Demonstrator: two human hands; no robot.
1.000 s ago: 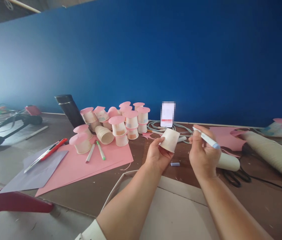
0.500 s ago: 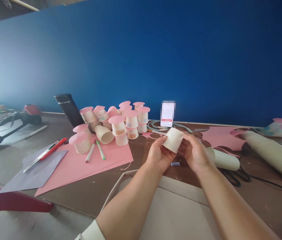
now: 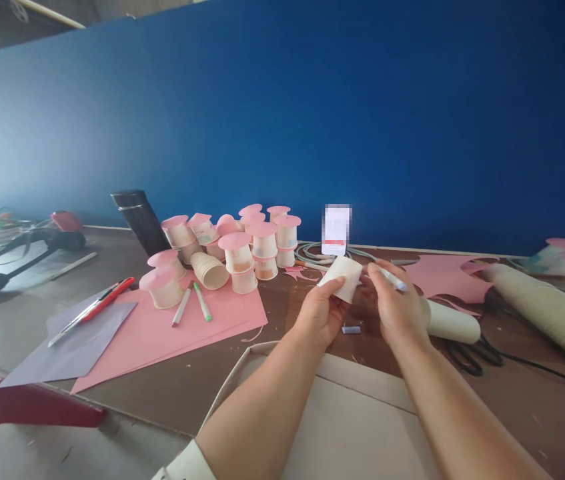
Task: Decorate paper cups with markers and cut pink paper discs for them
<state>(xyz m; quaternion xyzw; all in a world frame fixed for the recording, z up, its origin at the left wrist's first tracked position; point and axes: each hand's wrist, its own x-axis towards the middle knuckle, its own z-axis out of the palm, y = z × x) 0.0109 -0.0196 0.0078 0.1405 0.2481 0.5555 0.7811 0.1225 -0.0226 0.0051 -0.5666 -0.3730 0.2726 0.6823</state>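
My left hand [image 3: 319, 310] grips a small white paper cup [image 3: 345, 277], held bottom-up and tilted above the brown table. My right hand [image 3: 395, 307] is closed round a white marker with a blue end [image 3: 391, 279], its tip against the cup's side. A small blue marker cap [image 3: 351, 329] lies on the table just below my hands. Behind and to the left stands a cluster of several paper cups with pink round tops [image 3: 242, 243].
Pink paper sheet [image 3: 172, 327] with two markers [image 3: 192, 303] lies left. A red-handled cutter [image 3: 95, 308] rests on lilac paper. A black flask [image 3: 138, 220], a cable coil [image 3: 312, 253], stacked cups lying down [image 3: 547, 310], scissors [image 3: 475, 353] and a cardboard box rim [image 3: 362, 377] surround me.
A second ago my right hand held the marker away from the cup. It then closed in on the cup, and now the marker tip touches the cup's side.
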